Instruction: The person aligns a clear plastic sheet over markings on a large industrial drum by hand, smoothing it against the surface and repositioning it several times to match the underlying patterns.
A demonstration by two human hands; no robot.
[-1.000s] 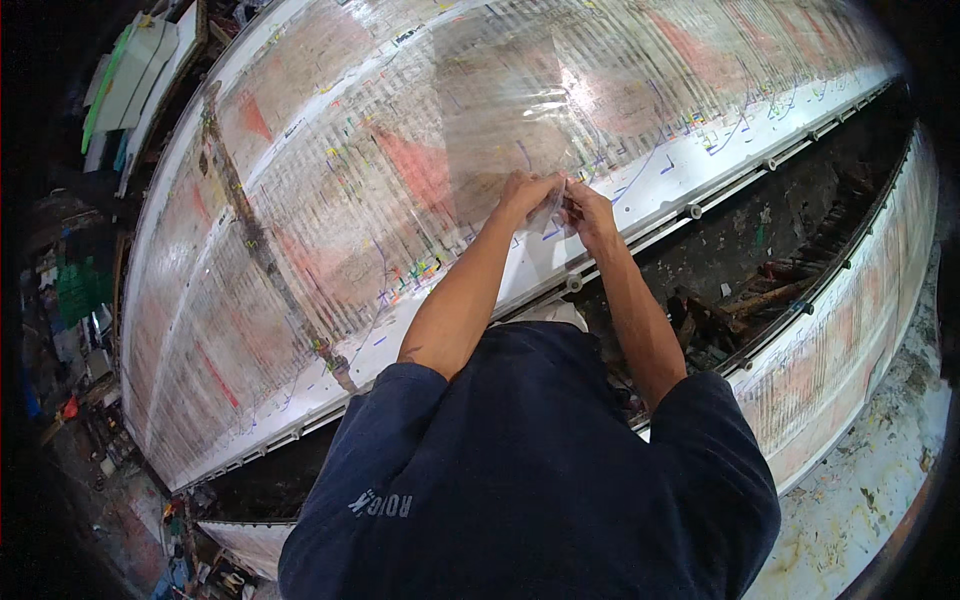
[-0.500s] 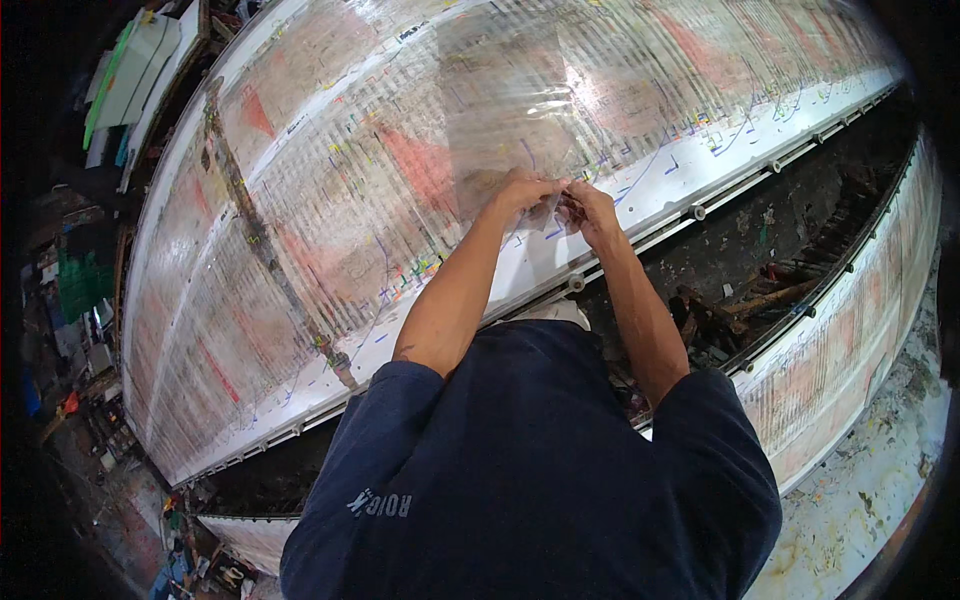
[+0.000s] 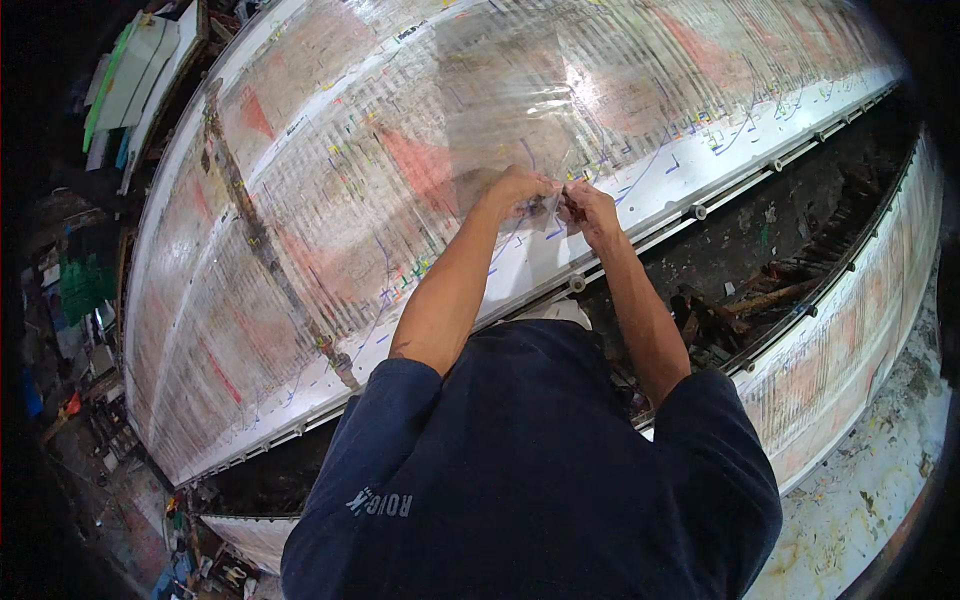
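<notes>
Both my hands meet over a large, light-coloured curved panel (image 3: 340, 200) marked with fine stripes, reddish patches and blue pen strokes. My left hand (image 3: 520, 190) is closed, its fingertips pinching a clear plastic film (image 3: 505, 90). Close beside it, my right hand (image 3: 590, 208) is closed too, with bent fingers at the same piece of film. The transparent sheet lies smooth and shiny on the panel beyond my hands, and a loose part hangs between them over the white border. My fingertips partly hide the film's gripped edge.
A rail with round knobs (image 3: 697, 212) runs along the panel's near edge. Below it lies a dark gap with wooden scraps (image 3: 775, 300). A second curved striped panel (image 3: 850, 350) stands at the right. A brown strip (image 3: 240, 195) crosses the panel; clutter fills the far left.
My fingertips have drawn slightly apart, and my left forearm has shifted a little to the left. The film on the panel stays in place.
</notes>
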